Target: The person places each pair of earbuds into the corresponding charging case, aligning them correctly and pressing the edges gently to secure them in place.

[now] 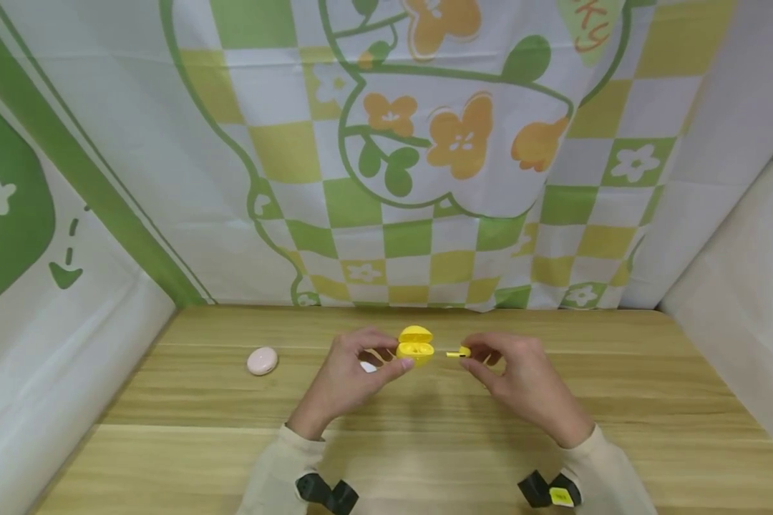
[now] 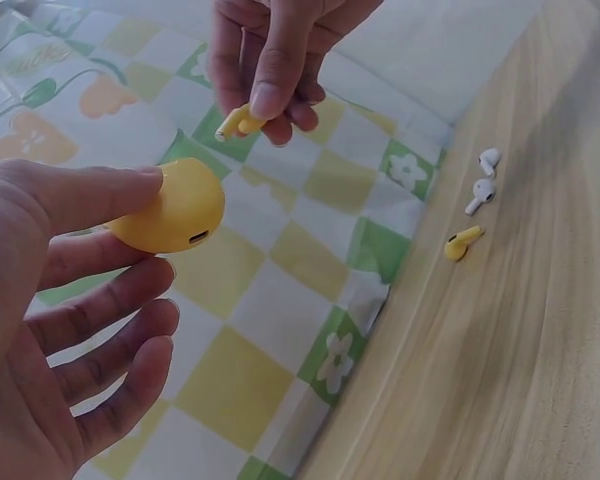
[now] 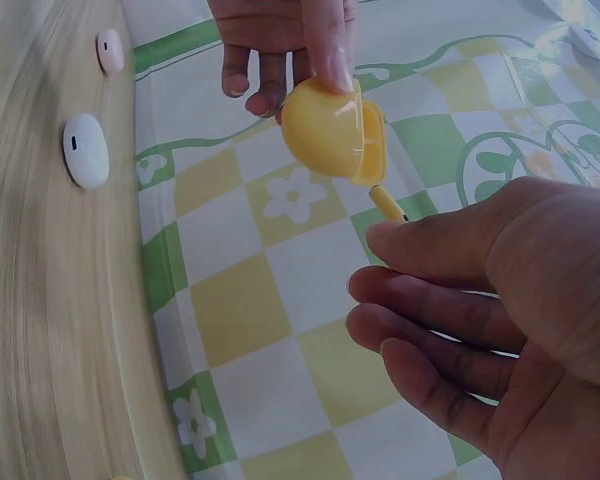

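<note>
My left hand (image 1: 351, 375) grips a yellow earbud case (image 1: 415, 353) above the table, thumb on its front and fingers at its side. The case lid is raised, and its inside faces up in the head view. In the left wrist view a small port shows on the case's (image 2: 178, 212) surface. Just to the right, my right hand (image 1: 522, 368) pinches a yellow earbud (image 1: 465, 352) between thumb and fingertips. Its stem points toward the case, with a small gap between them. The right thumb (image 3: 430, 243) covers much of the earbud in the right wrist view.
A pink round case (image 1: 262, 361) lies on the wooden table (image 1: 419, 436) at the left. Behind my left hand is a white case (image 3: 86, 151), mostly hidden in the head view. Two white earbuds (image 2: 482, 191) and another yellow earbud (image 2: 462, 243) lie on the table. A patterned cloth (image 1: 409, 236) hangs behind.
</note>
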{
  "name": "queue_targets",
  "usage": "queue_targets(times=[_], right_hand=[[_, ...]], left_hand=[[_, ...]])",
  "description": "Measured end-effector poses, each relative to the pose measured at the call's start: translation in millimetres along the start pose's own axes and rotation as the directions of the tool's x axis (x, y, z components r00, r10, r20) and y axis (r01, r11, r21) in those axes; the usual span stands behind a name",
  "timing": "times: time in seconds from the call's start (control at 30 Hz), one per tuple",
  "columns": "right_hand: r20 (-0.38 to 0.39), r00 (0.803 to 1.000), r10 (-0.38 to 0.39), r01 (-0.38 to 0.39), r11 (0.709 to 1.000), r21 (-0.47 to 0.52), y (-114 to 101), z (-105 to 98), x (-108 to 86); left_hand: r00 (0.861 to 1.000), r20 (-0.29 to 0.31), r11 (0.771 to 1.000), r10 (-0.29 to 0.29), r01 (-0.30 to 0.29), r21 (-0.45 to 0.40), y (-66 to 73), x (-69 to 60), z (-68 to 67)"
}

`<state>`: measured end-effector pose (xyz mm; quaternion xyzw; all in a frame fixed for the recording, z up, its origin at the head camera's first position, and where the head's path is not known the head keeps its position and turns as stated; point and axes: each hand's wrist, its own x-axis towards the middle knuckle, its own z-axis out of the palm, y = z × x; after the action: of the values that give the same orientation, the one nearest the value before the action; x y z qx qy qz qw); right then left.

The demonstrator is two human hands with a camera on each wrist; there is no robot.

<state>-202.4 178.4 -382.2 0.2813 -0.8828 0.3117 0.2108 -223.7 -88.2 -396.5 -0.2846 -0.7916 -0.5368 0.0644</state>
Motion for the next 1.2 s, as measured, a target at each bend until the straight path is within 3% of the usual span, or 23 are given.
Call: queue_targets(times=[0.4,0.7,0.93,1.2], right_hand=[[-0.040,0.999,-0.007,0.009,0.999,0.054,-3.1,-0.4,-1.3],[-0.077,0.992,-0.097,0.104,0.989,0.102,-3.1,4.2,1.4],[-0.054,0.988,-0.144,0.150,0.980,0.128,-4.5,8.4,1.8],[-0.020,0.991,-0.130,0.132,0.984,0.122,-5.7,10.8,1.3]], left_hand=[[0.997,0.060,0.999,-0.042,0.041,0.023,-1.5,-1.9,6.4],[0.993,0.117,0.998,-0.034,0.028,0.048,1.0,-1.3,9.7],[0.988,0.154,0.998,-0.013,0.003,0.067,3.4,-0.4,11.8],[0.983,0.181,0.995,-0.024,0.005,0.104,3.6,-1.1,13.5]])
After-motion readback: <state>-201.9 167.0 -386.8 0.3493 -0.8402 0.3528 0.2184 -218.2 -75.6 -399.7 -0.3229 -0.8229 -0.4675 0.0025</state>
